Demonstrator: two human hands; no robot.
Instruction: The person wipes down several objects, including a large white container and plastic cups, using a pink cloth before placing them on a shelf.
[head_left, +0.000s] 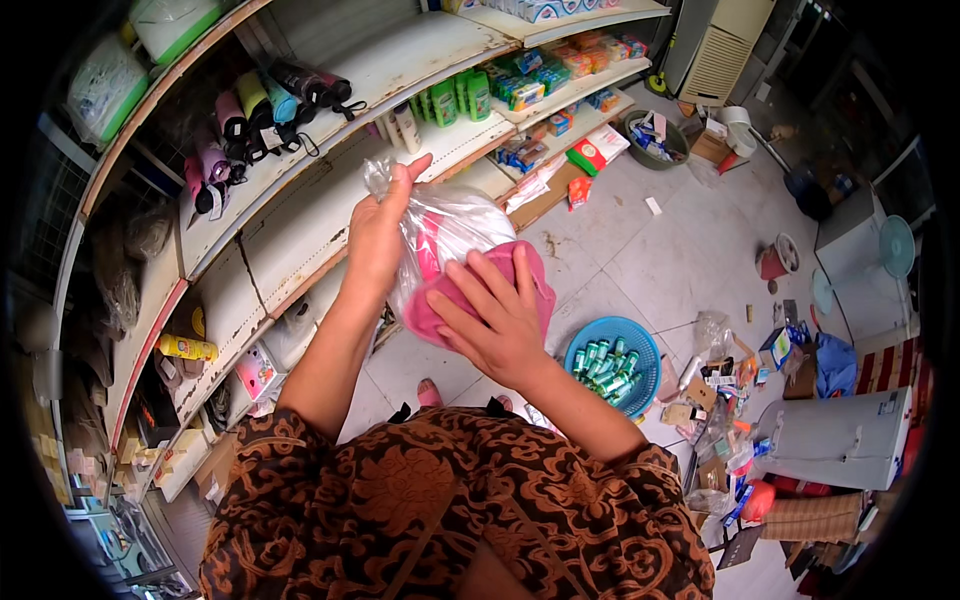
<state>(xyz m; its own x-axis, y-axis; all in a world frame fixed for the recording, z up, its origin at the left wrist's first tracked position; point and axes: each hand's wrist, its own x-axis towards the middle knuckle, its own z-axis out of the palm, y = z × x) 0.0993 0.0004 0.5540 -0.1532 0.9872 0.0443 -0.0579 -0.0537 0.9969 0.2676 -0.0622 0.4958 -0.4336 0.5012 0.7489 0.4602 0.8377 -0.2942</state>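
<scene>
My left hand [377, 232] grips the gathered neck of a clear plastic bag [455, 208], thumb up, holding it in front of the shelves. Something white and pink shows through the plastic; its kind I cannot make out. My right hand [497, 325] presses a pink cloth [535, 268] against the lower side of the bag, its fingers spread over the cloth. The cloth bunches around the fingers and hides the bag's bottom.
Shelves [400, 75] run along the left and far side, with folded umbrellas [270, 105], green bottles [445, 100] and packets. On the floor stand a blue basket [655, 370] of small green bottles, a dark basin [668, 160], a grey bin [835, 437] and scattered litter [715, 400].
</scene>
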